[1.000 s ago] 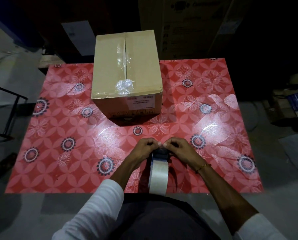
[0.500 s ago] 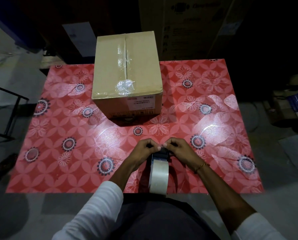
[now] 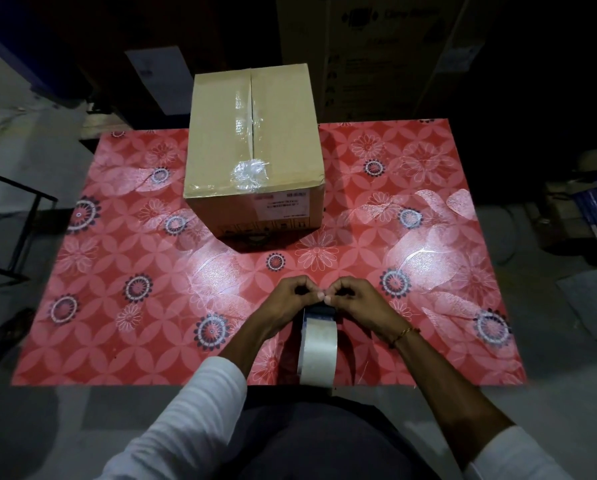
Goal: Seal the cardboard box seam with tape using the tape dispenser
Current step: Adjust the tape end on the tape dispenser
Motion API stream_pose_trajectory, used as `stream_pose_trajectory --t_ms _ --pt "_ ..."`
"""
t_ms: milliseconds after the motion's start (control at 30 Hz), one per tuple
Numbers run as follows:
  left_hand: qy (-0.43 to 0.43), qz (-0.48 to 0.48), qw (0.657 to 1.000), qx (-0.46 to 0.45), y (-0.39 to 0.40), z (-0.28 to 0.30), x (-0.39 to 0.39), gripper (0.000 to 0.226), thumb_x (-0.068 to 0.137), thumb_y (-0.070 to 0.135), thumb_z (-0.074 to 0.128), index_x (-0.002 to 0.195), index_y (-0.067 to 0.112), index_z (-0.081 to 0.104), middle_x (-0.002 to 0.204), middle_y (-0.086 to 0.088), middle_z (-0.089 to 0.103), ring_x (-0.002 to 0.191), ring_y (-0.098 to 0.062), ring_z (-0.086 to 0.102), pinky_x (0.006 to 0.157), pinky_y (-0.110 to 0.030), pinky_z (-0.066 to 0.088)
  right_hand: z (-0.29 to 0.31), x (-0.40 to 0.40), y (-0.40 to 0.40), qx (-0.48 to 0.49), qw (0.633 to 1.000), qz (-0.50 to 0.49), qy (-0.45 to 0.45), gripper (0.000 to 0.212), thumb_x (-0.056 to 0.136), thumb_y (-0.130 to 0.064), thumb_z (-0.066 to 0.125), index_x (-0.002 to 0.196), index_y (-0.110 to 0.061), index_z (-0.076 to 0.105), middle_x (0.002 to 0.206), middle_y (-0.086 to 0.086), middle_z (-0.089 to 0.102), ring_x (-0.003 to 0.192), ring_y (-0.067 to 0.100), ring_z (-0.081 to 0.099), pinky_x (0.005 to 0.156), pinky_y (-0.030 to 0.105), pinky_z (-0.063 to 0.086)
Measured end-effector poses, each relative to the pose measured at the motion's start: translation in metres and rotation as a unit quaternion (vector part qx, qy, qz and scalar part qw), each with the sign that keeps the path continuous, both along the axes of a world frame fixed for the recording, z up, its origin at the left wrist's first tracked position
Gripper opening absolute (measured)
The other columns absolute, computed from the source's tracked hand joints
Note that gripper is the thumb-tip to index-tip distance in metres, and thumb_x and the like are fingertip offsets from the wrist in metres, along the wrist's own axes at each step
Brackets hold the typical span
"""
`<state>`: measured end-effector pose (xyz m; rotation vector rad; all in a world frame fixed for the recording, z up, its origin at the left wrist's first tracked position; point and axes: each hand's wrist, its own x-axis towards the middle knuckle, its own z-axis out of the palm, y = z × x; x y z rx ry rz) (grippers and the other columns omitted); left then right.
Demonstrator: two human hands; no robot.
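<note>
A closed cardboard box (image 3: 255,140) stands at the far middle of the red flowered table (image 3: 117,306). Clear tape runs along its top seam and bunches into a crumpled wad (image 3: 249,174) near the front edge. The tape dispenser (image 3: 317,351) with its pale roll stands on edge at the table's near edge, in front of my body. My left hand (image 3: 286,299) and my right hand (image 3: 357,301) meet just above its dark front end, fingertips pinched together on the tape end there. The dispenser's head is mostly hidden by my fingers.
Large dark cartons (image 3: 376,53) stand behind the table. A black metal frame (image 3: 16,233) is on the floor at left, and boxes with books (image 3: 588,213) lie at right. Bare tablecloth spreads to both sides of my hands.
My fingertips have lifted slightly and pinched closer together above the dispenser's front end. The box and the dispenser have stayed where they were.
</note>
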<state>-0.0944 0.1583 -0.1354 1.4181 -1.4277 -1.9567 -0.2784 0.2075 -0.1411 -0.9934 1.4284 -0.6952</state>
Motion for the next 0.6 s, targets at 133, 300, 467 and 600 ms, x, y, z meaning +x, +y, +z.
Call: stream_pose_trajectory --t_ms 133,300,467,600 --pt "-0.001 0.021 1.000 0.001 0.0014 0.0004 -0.0017 0.012 0.087 0.007 0.072 0.087 0.000 0.063 0.090 -0.014 0.067 0.080 -0.015 0.066 0.069 -0.018 0.054 0.0007 -0.0009 0.0006 0.008 1.000 -0.011 -0.017 0.012 0.091 -0.020 0.073 0.090 -0.008 0.073 0.097 0.022 0.071 0.086 0.023 0.064 0.089 0.050 0.056" --pt "-0.011 0.042 0.999 0.015 0.0022 -0.0008 -0.0014 0.016 0.085 0.007 0.074 0.084 0.003 0.060 0.090 -0.013 0.070 0.076 -0.011 0.067 0.066 -0.017 0.053 0.0047 0.0007 -0.0001 0.015 1.000 -0.016 -0.021 0.018 0.097 -0.020 0.064 0.093 -0.004 0.073 0.091 0.013 0.069 0.086 0.020 0.063 0.084 0.042 0.054" --pt "0.000 0.051 0.998 0.025 0.0020 -0.0040 -0.0003 0.011 0.091 0.011 0.069 0.082 0.006 0.065 0.081 -0.005 0.067 0.081 -0.017 0.064 0.077 -0.029 0.052 0.0051 0.0021 -0.0005 0.013 0.999 -0.018 -0.029 0.019 0.100 -0.016 0.059 0.097 -0.004 0.073 0.105 0.028 0.068 0.090 0.022 0.064 0.092 0.045 0.056" --pt "0.003 0.067 0.997 0.039 0.0025 -0.0067 -0.0016 0.012 0.091 0.010 0.068 0.080 0.011 0.067 0.083 -0.007 0.067 0.085 -0.023 0.062 0.081 -0.035 0.051 0.0036 0.0023 0.0004 0.019 0.999 -0.032 -0.038 0.015 0.099 -0.017 0.061 0.098 -0.009 0.074 0.106 0.021 0.071 0.094 0.022 0.066 0.095 0.048 0.055"
